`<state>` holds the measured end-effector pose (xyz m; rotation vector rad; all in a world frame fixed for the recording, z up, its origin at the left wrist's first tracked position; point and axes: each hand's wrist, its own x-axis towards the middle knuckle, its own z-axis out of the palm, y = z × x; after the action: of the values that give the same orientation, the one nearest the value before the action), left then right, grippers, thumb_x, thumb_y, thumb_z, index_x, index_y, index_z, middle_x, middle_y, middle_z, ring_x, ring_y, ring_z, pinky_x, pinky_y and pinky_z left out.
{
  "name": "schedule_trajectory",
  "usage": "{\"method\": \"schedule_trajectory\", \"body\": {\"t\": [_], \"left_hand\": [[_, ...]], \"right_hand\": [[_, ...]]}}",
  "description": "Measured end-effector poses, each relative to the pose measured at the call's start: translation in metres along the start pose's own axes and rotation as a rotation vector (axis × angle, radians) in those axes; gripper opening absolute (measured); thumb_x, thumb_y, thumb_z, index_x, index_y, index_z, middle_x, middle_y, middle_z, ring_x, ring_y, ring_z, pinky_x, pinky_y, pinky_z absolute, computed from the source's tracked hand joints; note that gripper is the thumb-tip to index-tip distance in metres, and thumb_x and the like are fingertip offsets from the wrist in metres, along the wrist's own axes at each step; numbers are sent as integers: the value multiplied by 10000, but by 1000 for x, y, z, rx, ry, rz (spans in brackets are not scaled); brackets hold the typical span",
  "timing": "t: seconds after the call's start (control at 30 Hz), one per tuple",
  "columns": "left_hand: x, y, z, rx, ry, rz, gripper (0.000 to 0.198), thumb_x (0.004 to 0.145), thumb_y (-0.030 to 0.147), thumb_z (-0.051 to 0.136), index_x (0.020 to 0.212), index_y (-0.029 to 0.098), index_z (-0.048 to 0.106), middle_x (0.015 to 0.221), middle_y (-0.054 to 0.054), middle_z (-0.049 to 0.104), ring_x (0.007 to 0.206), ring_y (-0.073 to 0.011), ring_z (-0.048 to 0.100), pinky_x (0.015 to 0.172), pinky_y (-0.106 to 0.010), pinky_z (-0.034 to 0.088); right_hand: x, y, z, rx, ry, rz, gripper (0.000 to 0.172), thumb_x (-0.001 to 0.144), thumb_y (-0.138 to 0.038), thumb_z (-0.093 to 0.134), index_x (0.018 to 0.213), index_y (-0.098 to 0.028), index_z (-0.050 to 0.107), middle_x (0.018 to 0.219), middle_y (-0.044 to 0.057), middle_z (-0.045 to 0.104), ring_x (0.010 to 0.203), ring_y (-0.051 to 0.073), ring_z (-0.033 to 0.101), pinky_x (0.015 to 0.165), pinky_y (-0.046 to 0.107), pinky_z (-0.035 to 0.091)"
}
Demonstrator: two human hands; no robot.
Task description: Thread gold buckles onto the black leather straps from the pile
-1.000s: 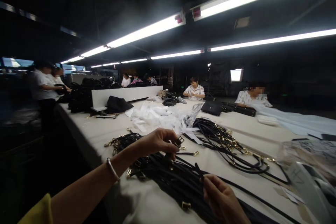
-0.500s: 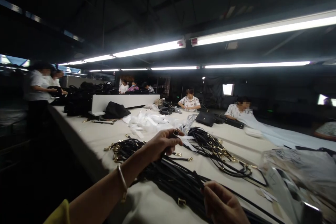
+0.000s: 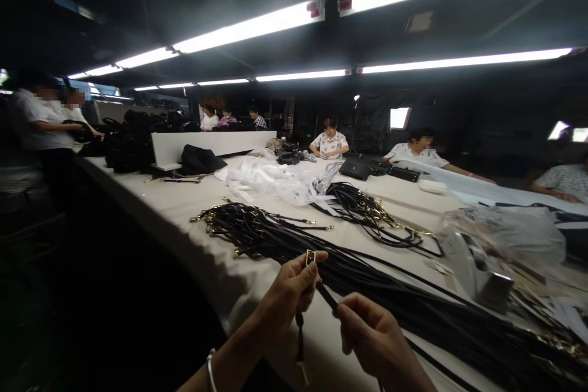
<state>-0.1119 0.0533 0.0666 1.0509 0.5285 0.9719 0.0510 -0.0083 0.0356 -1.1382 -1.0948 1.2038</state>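
In my left hand I pinch the buckle end of a black strap; its gold buckle stands up at my fingertips. A short end of strap hangs below that hand. My right hand, lower and to the right, grips a black strap between thumb and fingers. That strap runs up toward my left hand; whether it is the buckled one I cannot tell. Just beyond both hands lies a long bundle of black straps with gold clasps at its far left end.
A second heap of straps lies farther back, beside crumpled clear plastic. At the right stand a tape dispenser and a plastic bag. Black bags and a white board are farther off. Several people work around the table.
My left hand has drawn back and down with the buckle, closer to my right hand. The camera view has tipped downward, showing more of the strap bundle.
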Motion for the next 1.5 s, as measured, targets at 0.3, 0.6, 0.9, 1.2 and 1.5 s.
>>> {"method": "schedule_trajectory", "body": {"t": [0.3,0.6,0.9,1.2,1.5], "left_hand": [[-18,-25,3,-86,69,-10,508,877,585,596,1156,174,700,893,-19,482,551,-46,329,478,-186,242],[-17,-49,4,-189,139,-15,412,903,568,569,992,179,674,626,36,427,546,-75,359,537,-186,322],[-23,-67,-2,-292,243,-103,614,866,662,556,1161,141,693,591,17,470,539,-97,417,520,-205,343],[-15,-66,-7,-378,324,35,487,789,604,705,963,149,708,717,16,502,572,-70,397,521,-189,325],[-20,-80,-6,-197,126,53,350,896,491,635,1063,194,714,816,-7,531,657,-90,471,626,-196,388]], "right_hand": [[-6,27,9,41,-19,254,535,616,-687,750,658,-199,537,373,-44,525,302,40,241,353,200,107],[-13,33,27,286,11,240,533,668,-648,794,754,-172,570,477,-52,543,341,12,281,356,150,149],[-8,41,44,504,82,160,460,661,-543,857,683,-161,602,503,-47,524,452,50,439,457,148,351],[-15,46,29,336,107,258,535,592,-607,866,661,-164,575,425,-33,538,363,26,303,386,157,176],[-8,45,34,414,46,169,430,752,-576,777,752,-186,597,576,-53,498,421,26,304,394,143,194]]}}
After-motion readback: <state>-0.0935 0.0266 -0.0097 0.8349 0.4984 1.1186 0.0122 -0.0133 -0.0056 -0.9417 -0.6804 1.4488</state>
